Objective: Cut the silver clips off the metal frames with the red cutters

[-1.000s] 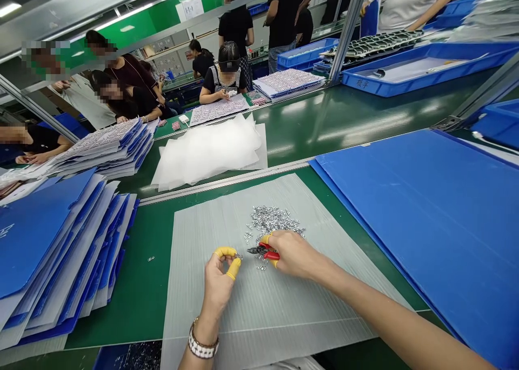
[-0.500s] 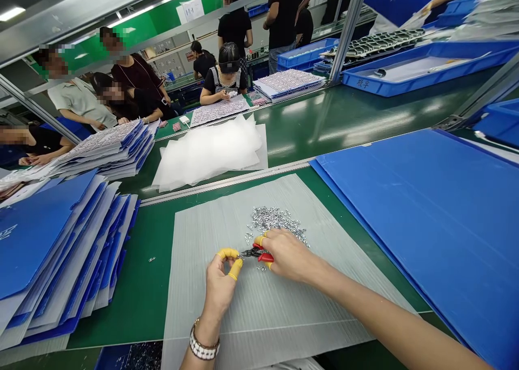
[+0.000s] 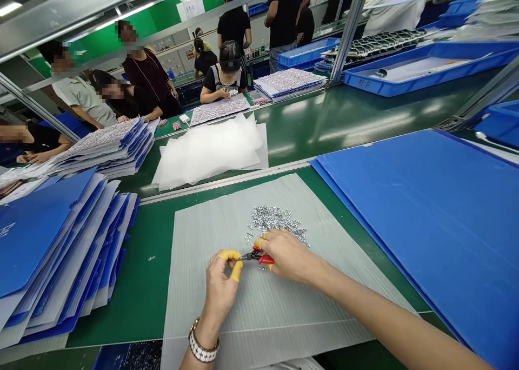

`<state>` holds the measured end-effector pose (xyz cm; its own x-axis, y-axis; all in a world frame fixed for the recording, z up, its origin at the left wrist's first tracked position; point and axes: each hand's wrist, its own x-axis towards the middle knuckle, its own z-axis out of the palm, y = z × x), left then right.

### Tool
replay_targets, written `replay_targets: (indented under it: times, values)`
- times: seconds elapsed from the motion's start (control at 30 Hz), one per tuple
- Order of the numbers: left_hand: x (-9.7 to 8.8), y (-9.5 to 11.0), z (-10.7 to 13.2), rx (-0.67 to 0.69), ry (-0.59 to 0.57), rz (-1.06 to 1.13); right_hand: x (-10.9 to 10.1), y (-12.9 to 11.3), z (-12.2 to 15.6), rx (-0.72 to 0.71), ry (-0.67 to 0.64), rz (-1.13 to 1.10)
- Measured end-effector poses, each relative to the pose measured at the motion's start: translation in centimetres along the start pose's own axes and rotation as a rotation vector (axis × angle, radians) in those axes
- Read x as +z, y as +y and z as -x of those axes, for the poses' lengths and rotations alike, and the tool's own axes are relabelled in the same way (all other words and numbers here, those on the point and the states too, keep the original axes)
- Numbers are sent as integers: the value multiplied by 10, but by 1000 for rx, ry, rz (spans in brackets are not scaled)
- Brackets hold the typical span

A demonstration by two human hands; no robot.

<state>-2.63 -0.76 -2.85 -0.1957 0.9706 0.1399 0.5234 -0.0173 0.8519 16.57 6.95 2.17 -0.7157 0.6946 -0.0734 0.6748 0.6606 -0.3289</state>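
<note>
My right hand [image 3: 284, 253] is wrapped round red-handled pliers [image 3: 265, 259], whose dark jaws point left. Yellow finger covers sit on fingers of both hands. My left hand [image 3: 223, 278] pinches at the tip of the jaws with thumb and forefinger; a tiny piece there is too small to make out. Just behind my right hand lies a heap of small shiny metal pieces [image 3: 273, 218], and a few more lie under the pliers. Everything rests on a translucent grey-white sheet [image 3: 227, 316] over the green table. My left wrist wears a white banded watch or bracelet [image 3: 204, 343].
A stack of blue and white sheets [image 3: 60, 262] stands at the left, large blue boards [image 3: 430, 213] at the right. Thin white sheets [image 3: 211, 151] lie beyond the metal rail. Blue trays [image 3: 389, 88] stand at the back right. Several people work across the bench.
The pliers' jaws have tilted slightly and their tip now sits lower, close to my left fingertips. My left thumb and forefinger have shifted a little. Both hands stay in nearly the same place.
</note>
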Motion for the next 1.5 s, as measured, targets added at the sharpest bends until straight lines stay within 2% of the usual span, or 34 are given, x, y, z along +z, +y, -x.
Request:
replay_targets:
  times: [0.17,0.27,0.53,0.73,0.93,1.13,1.27,1.37,1.5]
  values:
    - [-1,-2,1,67,-39,-122,2,1,1,-17,-17,23]
    - [0,1,2,49,-33,-135,3,3,2,-15,-6,29]
    - [3,8,-7,-195,-25,236,4,21,11,130,48,-23]
    - [9,5,-15,-322,-32,354,14,32,21,177,83,-110]
    - [25,8,-29,-323,-56,380,14,40,30,254,119,-189]
    - [39,11,-40,-262,-140,392,13,51,41,323,188,-285]
    - [20,-2,-31,-91,-66,176,16,59,54,374,182,-308]
    - [-11,-25,-14,-19,-6,-10,20,67,62,425,204,-315]
    - [-56,-67,6,14,79,-269,31,79,72,458,247,-312]
